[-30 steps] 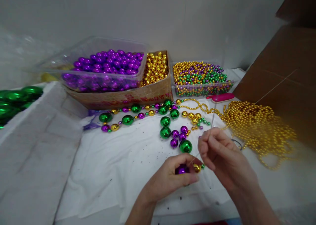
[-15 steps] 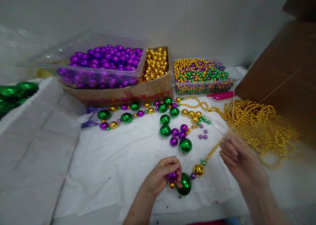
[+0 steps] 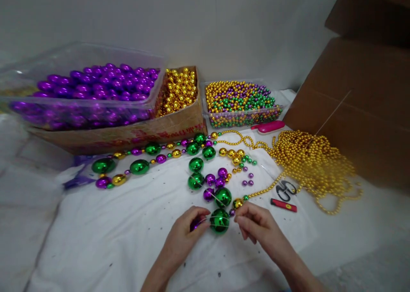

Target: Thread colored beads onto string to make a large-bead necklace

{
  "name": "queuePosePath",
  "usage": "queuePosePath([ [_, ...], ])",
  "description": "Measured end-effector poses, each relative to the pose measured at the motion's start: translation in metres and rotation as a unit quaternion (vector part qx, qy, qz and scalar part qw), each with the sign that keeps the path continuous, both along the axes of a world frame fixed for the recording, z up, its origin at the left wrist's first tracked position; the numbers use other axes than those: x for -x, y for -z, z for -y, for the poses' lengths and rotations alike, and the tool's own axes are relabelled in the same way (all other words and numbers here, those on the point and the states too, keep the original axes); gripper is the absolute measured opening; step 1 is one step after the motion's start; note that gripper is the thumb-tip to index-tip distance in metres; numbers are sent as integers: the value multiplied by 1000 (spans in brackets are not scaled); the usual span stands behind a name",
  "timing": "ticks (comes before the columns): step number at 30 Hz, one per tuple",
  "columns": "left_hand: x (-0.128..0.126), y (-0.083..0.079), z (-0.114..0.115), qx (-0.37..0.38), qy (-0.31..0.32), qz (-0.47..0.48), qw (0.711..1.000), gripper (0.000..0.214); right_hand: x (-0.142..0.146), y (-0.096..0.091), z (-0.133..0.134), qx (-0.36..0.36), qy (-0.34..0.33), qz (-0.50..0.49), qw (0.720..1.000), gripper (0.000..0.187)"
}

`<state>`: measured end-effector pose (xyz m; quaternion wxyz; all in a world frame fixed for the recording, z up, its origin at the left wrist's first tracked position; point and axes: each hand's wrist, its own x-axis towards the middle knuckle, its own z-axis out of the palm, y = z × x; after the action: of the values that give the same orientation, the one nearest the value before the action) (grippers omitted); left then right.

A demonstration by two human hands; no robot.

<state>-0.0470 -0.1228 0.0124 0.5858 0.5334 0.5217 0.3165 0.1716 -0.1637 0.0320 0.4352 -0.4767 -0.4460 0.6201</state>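
Note:
My left hand (image 3: pixel 184 234) is closed around a purple bead (image 3: pixel 195 224) at the end of a bead strand. Right beside its fingertips sits a large green bead (image 3: pixel 219 220) on the same strand. My right hand (image 3: pixel 256 226) pinches the strand just right of that green bead, near a small purple bead and a gold bead (image 3: pixel 237 203). From there a line of small gold beads (image 3: pixel 265 191) runs up and right to a heap of gold bead strings (image 3: pixel 312 162). Both hands rest low over the white cloth (image 3: pixel 128 223).
A finished strand of green, purple and gold beads (image 3: pixel 150 153) lies across the cloth, with loose beads (image 3: pixel 208 179) nearby. Behind stand a clear tub of purple balls (image 3: pixel 89 91), a cardboard box of gold balls (image 3: pixel 179 91) and a tub of mixed small beads (image 3: pixel 240 100). Scissors (image 3: pixel 285 189), a red lighter (image 3: pixel 283 205), a pink tool (image 3: pixel 267 127), cardboard at right.
My right hand came back down and left from the gold strand to the large green bead. The left hand kept the purple bead. The view shifted left.

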Motion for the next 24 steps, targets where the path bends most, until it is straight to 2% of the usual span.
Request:
queuePosePath([
  [2, 6, -4, 1, 6, 37, -11, 999, 14, -4, 0, 4, 3, -34, -3, 999, 24],
  [5, 16, -15, 0, -9, 87, -76, 993, 20, -17, 4, 12, 40, -65, -50, 996, 24],
  [7, 19, -25, -6, -33, 108, -120, 986, 23, -27, 10, 17, 68, -9, -110, 992, 20],
  [10, 9, -35, -25, -93, 116, -170, 974, 20, -37, 18, 19, 80, 143, -213, 963, 17],
  [12, -8, -37, -42, -141, 113, -190, 965, 21, -41, 22, 18, 85, 198, -273, 938, 17],
  [15, -44, -30, -71, -212, 148, -212, 943, 18, -40, 25, 16, 97, 212, -317, 919, 10],
  [17, -72, -21, -88, -277, 172, -253, 911, 17, -38, 26, 16, 98, 207, -318, 920, 7],
  [20, -110, -7, -108, -352, 208, -346, 845, 22, -36, 27, 18, 93, 206, -293, 929, 8],
  [22, -131, 2, -116, -366, 220, -373, 823, 23, -37, 27, 20, 95, 215, -270, 934, 11],
  [24, -148, 9, -121, -368, 228, -381, 817, 24, -39, 27, 21, 101, 229, -248, 936, 13],
])
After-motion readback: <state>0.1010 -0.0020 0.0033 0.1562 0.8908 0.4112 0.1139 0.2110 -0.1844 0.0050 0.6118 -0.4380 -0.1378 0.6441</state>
